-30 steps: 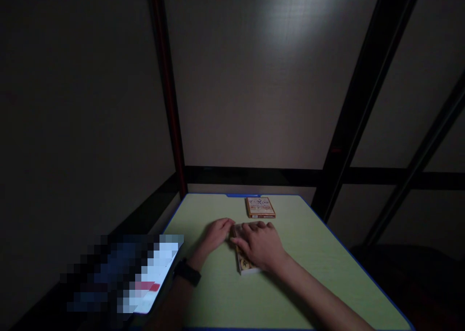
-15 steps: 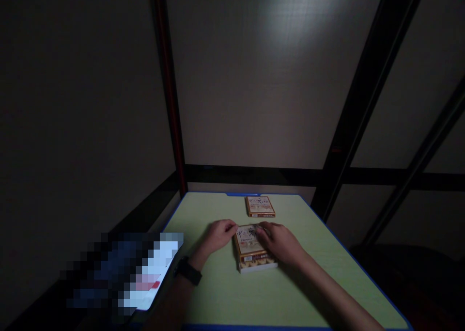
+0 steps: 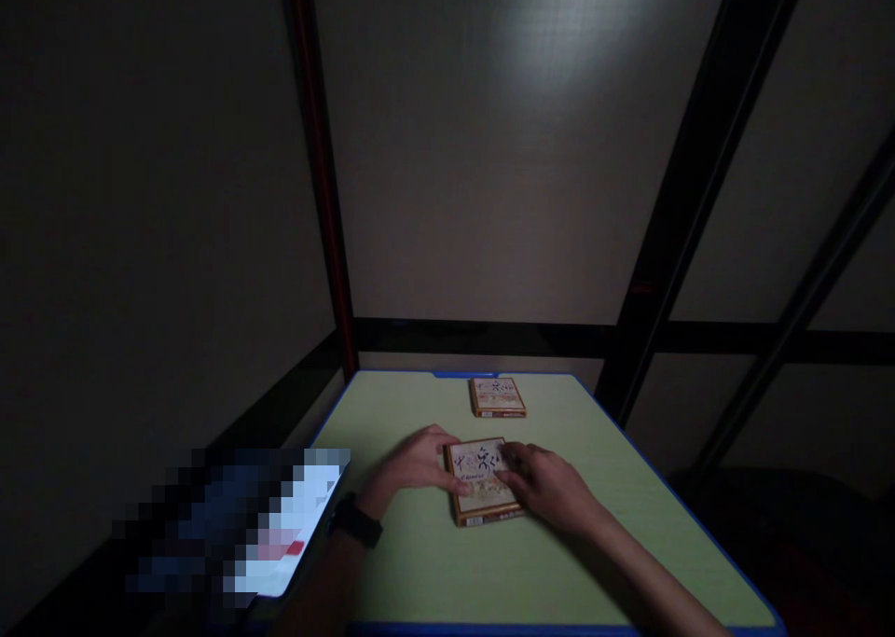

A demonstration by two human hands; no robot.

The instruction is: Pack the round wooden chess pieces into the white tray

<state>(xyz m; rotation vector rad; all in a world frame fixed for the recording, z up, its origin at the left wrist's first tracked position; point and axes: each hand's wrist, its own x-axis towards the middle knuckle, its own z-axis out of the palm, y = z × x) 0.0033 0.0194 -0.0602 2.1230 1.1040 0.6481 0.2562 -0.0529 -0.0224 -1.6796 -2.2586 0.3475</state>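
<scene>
A flat square box (image 3: 478, 484) with an orange rim and printed characters lies on the green table (image 3: 433, 562), in front of me. My left hand (image 3: 412, 464) holds its left edge, thumb on top and fingers curled round the side. My right hand (image 3: 549, 488) rests on the box's right part, fingers bent over the lid near its middle. A black watch (image 3: 356, 521) is on my left wrist. A second, similar box (image 3: 497, 397) lies flat at the far edge of the table, apart from both hands.
The table has a blue rim (image 3: 559, 630) and stands in a dark corner by pale walls with dark wooden posts (image 3: 318, 171). A blurred, partly white object (image 3: 280, 534) sits at the table's left edge near my left forearm.
The near box, one second ago tipped on edge under my right hand, now lies flat with its printed face up. My right hand has slid to its right side; my left hand grips its left edge.
</scene>
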